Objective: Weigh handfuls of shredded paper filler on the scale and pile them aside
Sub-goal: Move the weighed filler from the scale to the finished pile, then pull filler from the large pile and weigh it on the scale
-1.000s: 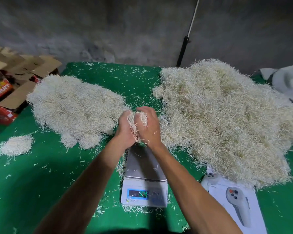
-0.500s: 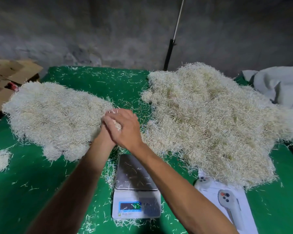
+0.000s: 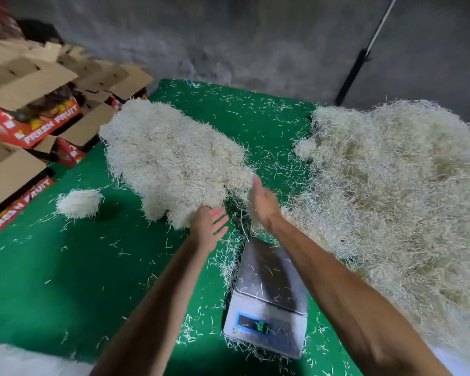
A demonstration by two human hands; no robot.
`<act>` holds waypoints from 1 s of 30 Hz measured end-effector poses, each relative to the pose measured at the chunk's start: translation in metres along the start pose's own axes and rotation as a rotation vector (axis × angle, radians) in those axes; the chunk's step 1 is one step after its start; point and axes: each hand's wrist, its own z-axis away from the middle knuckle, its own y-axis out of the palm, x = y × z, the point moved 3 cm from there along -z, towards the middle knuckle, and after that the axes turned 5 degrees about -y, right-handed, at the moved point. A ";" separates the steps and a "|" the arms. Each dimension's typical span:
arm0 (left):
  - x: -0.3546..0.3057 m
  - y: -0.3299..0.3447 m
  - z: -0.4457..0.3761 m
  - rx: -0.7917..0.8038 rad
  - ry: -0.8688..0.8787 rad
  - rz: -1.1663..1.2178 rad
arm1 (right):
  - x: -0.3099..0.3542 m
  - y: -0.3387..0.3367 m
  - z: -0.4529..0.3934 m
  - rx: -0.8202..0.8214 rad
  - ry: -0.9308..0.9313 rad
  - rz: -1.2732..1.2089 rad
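Green felt [image 3: 73, 270] covered the work surface, sprinkled with loose paper strands, and a grey wall stood behind it. At the far left, cardboard fruit boxes [image 3: 30, 104] were stacked beside the surface. Near them lay one small separate tuft [image 3: 79, 203] of filler. Next came the left pile [image 3: 171, 161] of shredded paper, pale and rather flat. The left hand [image 3: 208, 226] hovered at the near edge of this pile, fingers spread and straight, holding nothing. The right hand [image 3: 262, 203] was close beside it, also with extended fingers and empty, though a little blurred. Below them the scale [image 3: 267, 297] stood with only a few stray strands on its steel plate; its display was lit but not readable. At the right lay the big pile [image 3: 391, 191], looser and more yellowish.

As I judge it, one handful was just delivered to the left pile. The next move would call for reaching right, taking a new handful from the big pile, and putting it centrally on the plate.
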 end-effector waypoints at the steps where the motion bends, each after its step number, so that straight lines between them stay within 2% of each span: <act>1: 0.004 -0.007 -0.004 -0.044 -0.002 0.015 | 0.009 0.010 -0.004 0.109 0.016 -0.033; 2: 0.008 -0.013 -0.008 -0.101 -0.006 0.029 | 0.018 0.018 -0.007 0.209 0.022 -0.072; 4: 0.014 -0.021 -0.013 -0.168 -0.050 0.053 | 0.030 0.028 -0.010 0.285 -0.031 -0.011; 8: 0.036 -0.015 -0.022 -0.095 -0.191 0.007 | 0.011 0.017 -0.017 0.188 -0.141 0.311; 11: 0.051 0.009 -0.029 -0.002 -0.202 -0.069 | -0.031 -0.023 -0.023 0.116 -0.157 0.487; 14: 0.063 0.039 -0.039 0.057 -0.171 -0.244 | -0.084 -0.079 -0.017 0.099 -0.096 0.856; 17: 0.063 0.064 -0.053 0.013 -0.067 -0.458 | -0.139 -0.123 0.003 0.221 0.057 1.061; 19: 0.061 0.081 -0.064 0.001 -0.005 -0.478 | -0.163 -0.140 0.013 0.188 0.006 1.147; 23: 0.067 0.121 -0.077 0.125 0.000 -0.561 | -0.161 -0.149 0.011 0.065 -0.015 0.865; 27: 0.074 0.175 -0.069 0.354 -0.269 -0.523 | -0.115 -0.158 -0.008 0.022 -0.294 0.736; 29: 0.062 0.193 -0.067 0.432 -0.244 -0.645 | -0.094 -0.169 -0.016 -0.019 -0.327 0.696; 30: 0.054 0.202 -0.079 0.411 -0.218 -0.589 | -0.091 -0.176 -0.019 -0.041 -0.319 0.677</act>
